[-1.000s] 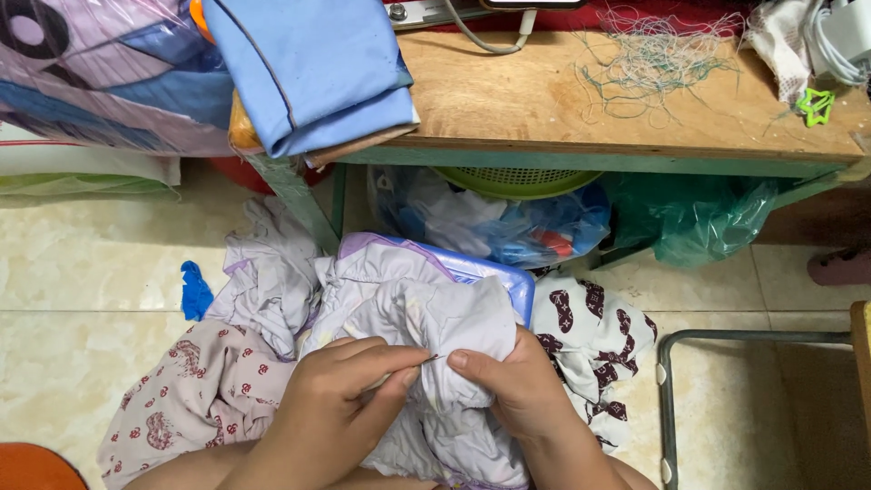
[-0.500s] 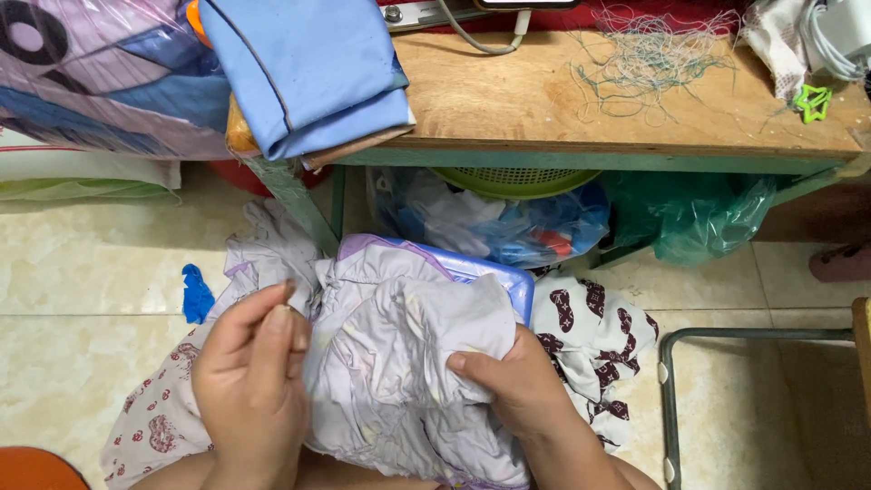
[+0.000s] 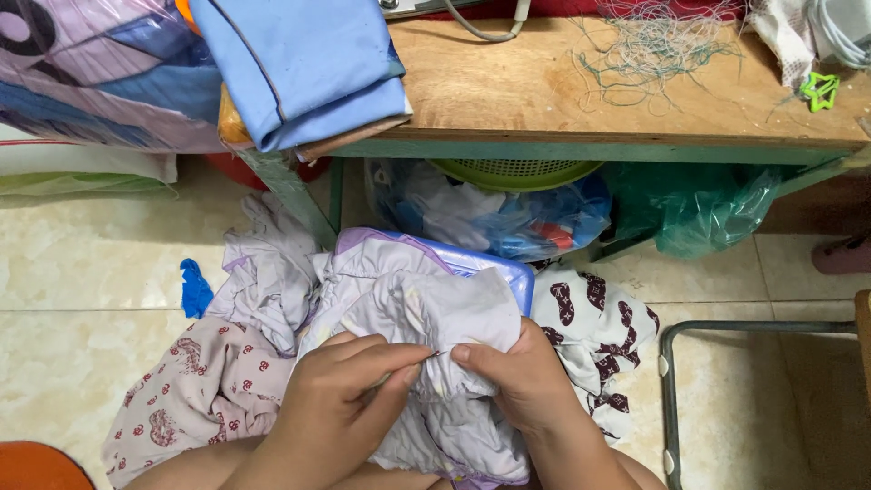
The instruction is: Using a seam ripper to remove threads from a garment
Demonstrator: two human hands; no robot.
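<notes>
Pale garment (image 3: 435, 318), edge pinched by left hand (image 3: 340, 413), right hand (image 3: 517, 386) grip clenching fabric.

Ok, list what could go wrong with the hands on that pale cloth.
1. The left hand and right hand pinch the pale lilac cloth close together; whatever thin thing sits between the fingers could prick a fingertip.
2. The heaped patterned garments underneath might snag or get pulled along.

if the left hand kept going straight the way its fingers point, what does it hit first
Most likely the right hand: the left hand points rightward across the pale lilac cloth, and its fingertips nearly meet the right thumb at a pinched fold.
</notes>
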